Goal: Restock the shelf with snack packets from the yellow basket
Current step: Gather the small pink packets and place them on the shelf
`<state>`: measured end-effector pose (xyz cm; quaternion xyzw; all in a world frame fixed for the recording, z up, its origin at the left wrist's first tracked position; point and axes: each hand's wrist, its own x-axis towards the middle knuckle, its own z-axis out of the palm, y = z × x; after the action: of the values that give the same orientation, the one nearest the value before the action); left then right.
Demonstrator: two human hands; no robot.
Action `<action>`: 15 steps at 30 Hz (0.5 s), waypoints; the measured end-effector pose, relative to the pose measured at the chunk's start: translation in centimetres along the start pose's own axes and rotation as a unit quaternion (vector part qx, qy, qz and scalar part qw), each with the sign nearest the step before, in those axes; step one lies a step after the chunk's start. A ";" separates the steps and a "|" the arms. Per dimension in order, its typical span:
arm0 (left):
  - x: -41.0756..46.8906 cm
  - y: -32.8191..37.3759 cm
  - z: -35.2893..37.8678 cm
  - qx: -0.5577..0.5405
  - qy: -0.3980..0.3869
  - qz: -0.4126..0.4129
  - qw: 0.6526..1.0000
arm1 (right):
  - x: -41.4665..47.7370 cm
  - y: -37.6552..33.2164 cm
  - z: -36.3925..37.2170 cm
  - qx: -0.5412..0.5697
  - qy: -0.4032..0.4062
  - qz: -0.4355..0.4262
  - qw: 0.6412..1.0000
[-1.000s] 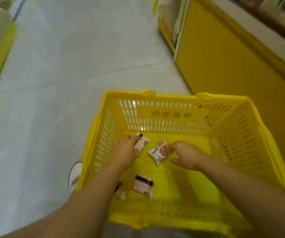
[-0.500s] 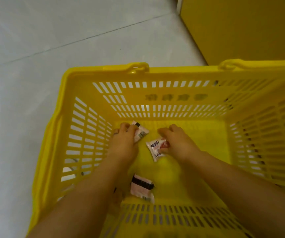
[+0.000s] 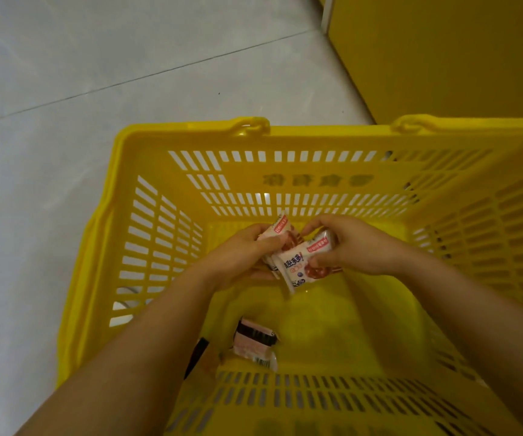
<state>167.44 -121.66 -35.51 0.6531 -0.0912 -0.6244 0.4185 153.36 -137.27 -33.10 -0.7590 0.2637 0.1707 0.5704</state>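
Down inside the yellow basket (image 3: pixel 191 143), near its 12 o'clock wall, both hands met over the floor of the bin. Left hand (image 3: pixel 241 256) was closed on a snack packet (image 3: pixel 280 226), thumb pressed over its front, top edge of the wrapper poking out toward 12 o'clock. Right hand (image 3: pixel 353 247) was pinched around a second packet (image 3: pixel 298 265), white with red print, angled so its lower corner pointed toward 6 o'clock; the two packets overlapped or touched in the middle, could not tell which. Neither hand was spread wide, both were curled on wrappers. At 6 o'clock of the hands a pink packet with a black band (image 3: pixel 255 339) lay flat on the basket floor, close to the near wall, and a dark strip (image 3: pixel 195 357) showed beside it at 8 o'clock, partly hidden by the left forearm, likely another packet but unclear. Basket sat on grey floor tiles (image 3: pixel 65 89), with a yellow cabinet panel (image 3: pixel 442 58) at 1 o'clock; no shelf itself in view. Step in hand, judged: gathering packets out of the basket, pickup stage, nothing shelved yet from what showed. Next move would call for lifting both hands clear of the rim without snagging the slotted walls, keeping both wrappers gripped, then turning toward the shelf; leftover packets at 6 o'clock would need another reach.
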 end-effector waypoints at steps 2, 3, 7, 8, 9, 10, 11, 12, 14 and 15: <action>-0.1 0.2 -0.1 0.025 0.001 0.026 0.999 | 0.1 -0.7 0.2 0.024 0.024 -0.012 0.999; -0.1 0.3 -0.2 0.037 0.006 0.036 0.999 | 0.2 -1.0 0.2 0.039 0.037 -0.020 0.998; -0.7 1.3 -0.6 0.054 0.014 0.058 0.997 | 0.4 -1.6 0.4 0.046 0.121 -0.065 0.989; -0.9 1.6 -0.6 0.065 0.006 0.058 0.996 | 0.5 -1.7 0.6 0.038 0.142 -0.073 0.986; -1.2 2.0 -0.6 0.088 -0.004 0.059 0.994 | 0.6 -1.8 0.9 0.036 0.159 -0.078 0.984; -1.5 2.3 -0.6 0.123 -0.008 0.064 0.990 | 0.7 -1.8 1.3 0.041 0.169 -0.083 0.981; -1.9 2.5 -0.5 0.162 -0.003 0.072 0.984 | 0.8 -1.8 1.6 0.051 0.174 -0.088 0.980; -2.2 2.6 -0.5 0.197 0.009 0.083 0.977 | 0.8 -1.8 2.0 0.063 0.176 -0.091 0.978; -3.2 2.9 -0.5 0.245 0.046 0.102 0.963 | 0.9 -1.9 2.6 0.100 0.195 -0.078 0.973; -3.9 3.1 -0.6 0.272 0.073 0.112 0.953 | 0.9 -2.0 2.9 0.131 0.206 -0.062 0.968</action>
<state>168.44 -120.87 -30.63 0.7715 -0.2994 -0.4758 0.2979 155.39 -134.25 -32.94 -0.7114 0.3481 -0.0610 0.6074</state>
